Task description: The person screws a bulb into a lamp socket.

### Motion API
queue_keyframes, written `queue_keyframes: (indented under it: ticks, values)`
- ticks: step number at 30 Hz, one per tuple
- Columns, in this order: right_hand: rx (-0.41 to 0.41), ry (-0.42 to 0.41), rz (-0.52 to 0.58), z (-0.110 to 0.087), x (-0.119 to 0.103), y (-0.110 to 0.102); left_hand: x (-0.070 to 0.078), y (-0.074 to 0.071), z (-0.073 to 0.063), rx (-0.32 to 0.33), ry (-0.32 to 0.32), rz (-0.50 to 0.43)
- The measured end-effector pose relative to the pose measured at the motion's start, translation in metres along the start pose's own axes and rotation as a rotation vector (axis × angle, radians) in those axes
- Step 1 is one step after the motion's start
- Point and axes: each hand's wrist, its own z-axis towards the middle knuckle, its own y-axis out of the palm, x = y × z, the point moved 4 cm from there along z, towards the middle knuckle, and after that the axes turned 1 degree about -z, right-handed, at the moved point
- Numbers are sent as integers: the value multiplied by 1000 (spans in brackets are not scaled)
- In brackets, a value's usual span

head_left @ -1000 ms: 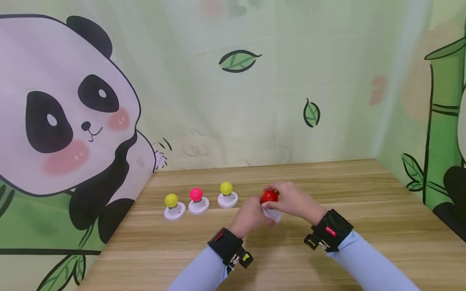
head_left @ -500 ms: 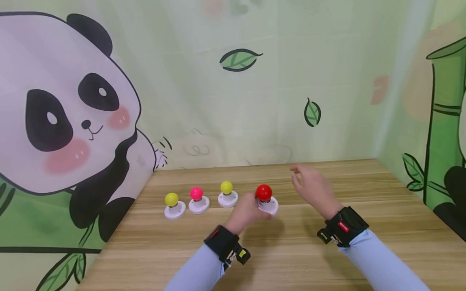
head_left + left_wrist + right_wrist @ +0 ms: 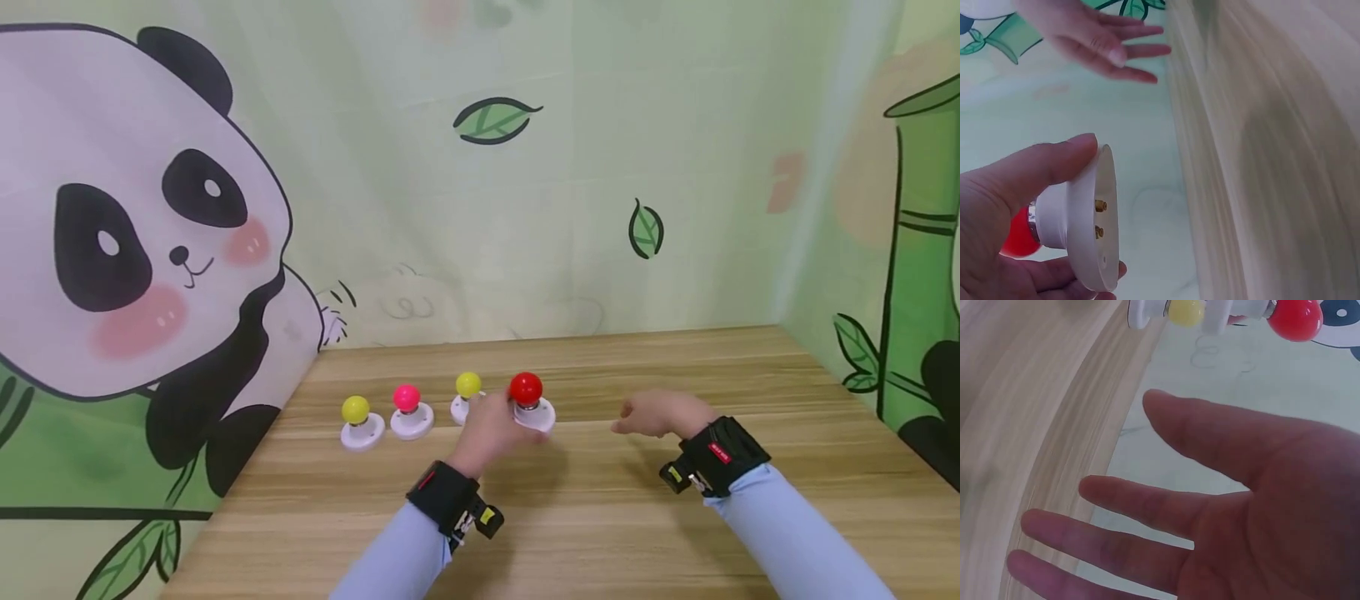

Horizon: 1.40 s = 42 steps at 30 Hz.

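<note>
My left hand [image 3: 491,429] grips the round white lamp holder [image 3: 542,417] by its rim, thumb on one side and fingers on the other. A red light bulb [image 3: 527,389] sits in that holder. The left wrist view shows the holder's underside [image 3: 1107,219] with brass screws, raised above the table. My right hand [image 3: 663,412] hovers over the table to the right, holding nothing. In the right wrist view its fingers [image 3: 1141,503] are spread and straight, apart from the red bulb [image 3: 1296,319].
Left of the held lamp, a yellow bulb [image 3: 468,384], a pink bulb [image 3: 407,398] and another yellow bulb [image 3: 356,410] stand in white holders on the wooden table [image 3: 600,517]. A printed cloth backdrop [image 3: 375,167] rises behind the table.
My right hand has let go of the red bulb and moved away to the right, then lowered. My left hand has carried the lamp holder with its bulb leftward, toward the nearer yellow bulb.
</note>
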Motion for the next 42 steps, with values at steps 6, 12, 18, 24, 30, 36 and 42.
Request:
queue_keyframes:
  ticks: [6, 12, 18, 24, 30, 36, 42]
  values:
    - [13, -21, 0, 1, 0, 5, -25, -35, 6, 87, -116, 14]
    - [10, -41, -31, 3, -5, 8, -58, -55, 6, 115, -263, 50]
    - [6, -44, -15, 1, -11, 8, -84, -43, -2, 63, -357, 108]
    - [12, -58, -31, 1, -17, 8, -97, -29, -4, 52, -340, 187]
    - [9, -62, -25, 3, -18, 8, -103, -26, -4, 51, -352, 181]
    - [2, -64, -12, 6, -16, 8, -107, -26, -4, 60, -371, 165]
    - [8, -80, -18, 6, -19, 7, -111, -29, -7, 68, -377, 135]
